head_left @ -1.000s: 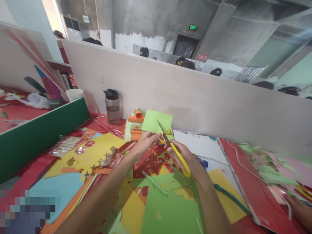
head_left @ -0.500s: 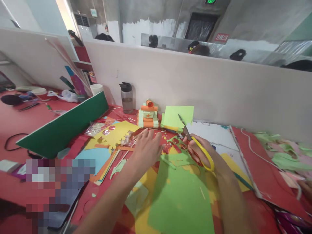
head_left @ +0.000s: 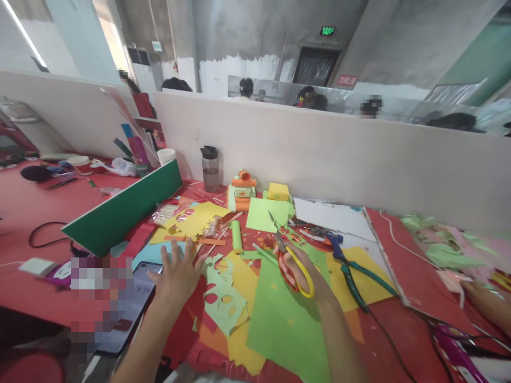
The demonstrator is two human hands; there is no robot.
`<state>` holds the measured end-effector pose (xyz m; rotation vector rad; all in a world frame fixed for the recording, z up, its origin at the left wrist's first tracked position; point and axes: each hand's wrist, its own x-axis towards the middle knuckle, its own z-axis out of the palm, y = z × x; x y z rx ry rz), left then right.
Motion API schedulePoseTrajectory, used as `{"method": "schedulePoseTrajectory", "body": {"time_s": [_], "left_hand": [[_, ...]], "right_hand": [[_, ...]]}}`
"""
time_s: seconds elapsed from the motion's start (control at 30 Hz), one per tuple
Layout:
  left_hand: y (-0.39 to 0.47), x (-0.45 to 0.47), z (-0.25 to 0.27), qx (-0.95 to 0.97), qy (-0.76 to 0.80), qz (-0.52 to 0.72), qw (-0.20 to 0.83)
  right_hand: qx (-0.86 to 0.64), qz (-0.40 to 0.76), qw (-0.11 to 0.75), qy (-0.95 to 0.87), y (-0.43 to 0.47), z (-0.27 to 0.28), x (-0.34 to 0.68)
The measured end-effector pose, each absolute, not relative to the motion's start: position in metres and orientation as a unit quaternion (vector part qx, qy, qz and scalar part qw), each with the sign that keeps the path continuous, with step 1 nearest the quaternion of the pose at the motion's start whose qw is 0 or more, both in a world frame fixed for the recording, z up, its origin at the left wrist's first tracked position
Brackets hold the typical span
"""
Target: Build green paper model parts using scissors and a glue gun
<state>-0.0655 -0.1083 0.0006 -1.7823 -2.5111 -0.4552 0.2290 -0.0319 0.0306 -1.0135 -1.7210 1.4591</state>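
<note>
My right hand (head_left: 303, 266) grips a pair of scissors (head_left: 297, 268) with red and yellow handles, the blades pointing up and away over a light green paper square (head_left: 261, 213). My left hand (head_left: 175, 274) is spread with nothing in it, above the table between the phone (head_left: 146, 284) and pale green paper with cut-out holes (head_left: 233, 314). A large green sheet (head_left: 287, 330) lies below my right hand. Beyond it is a rolled green paper tube (head_left: 237, 239). An orange and pale green paper tank (head_left: 241, 194) and a yellow paper block (head_left: 278, 191) stand at the back.
A green board (head_left: 128, 207) stands upright on the left. A water bottle (head_left: 209, 170) is by the white partition (head_left: 319, 149). Green-handled pliers (head_left: 353, 279) lie at right on yellow paper. Another person's hand (head_left: 489, 306) shows at the right edge, near paper scraps (head_left: 451, 255).
My left hand has drawn back leftward, fingers spreading, and the green tube now shows. My right hand has moved left with the scissors. The light green square now lies lower, in front of the yellow block.
</note>
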Motion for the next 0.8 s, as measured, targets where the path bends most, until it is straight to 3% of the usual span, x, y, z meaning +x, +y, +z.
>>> {"method": "schedulePoseTrajectory", "body": {"time_s": [0.2, 0.37, 0.5, 0.63, 0.73, 0.8], "left_hand": [[-0.110, -0.056, 0.001, -0.560, -0.822, -0.092, 0.039], [-0.098, -0.042, 0.017, -0.624, -0.757, -0.195, 0.009], [-0.069, -0.017, 0.037, -0.655, -0.605, -0.395, -0.222], [-0.044, 0.011, 0.042, -0.525, -0.432, -0.551, -0.483], [-0.038, 0.029, 0.036, -0.347, -0.341, -0.632, -0.603], [-0.038, 0.039, 0.033, -0.293, -0.290, -0.665, -0.623]], "right_hand": [[-0.390, 0.563, 0.324, -0.653, -0.037, 0.017, 0.222], [-0.389, 0.564, 0.341, -0.644, -0.046, 0.016, 0.217], [-0.384, 0.555, 0.367, -0.640, -0.053, 0.020, 0.211], [-0.366, 0.555, 0.403, -0.629, -0.060, 0.025, 0.207], [-0.376, 0.546, 0.410, -0.627, -0.062, 0.022, 0.205], [-0.375, 0.542, 0.412, -0.629, -0.061, 0.017, 0.204]]}}
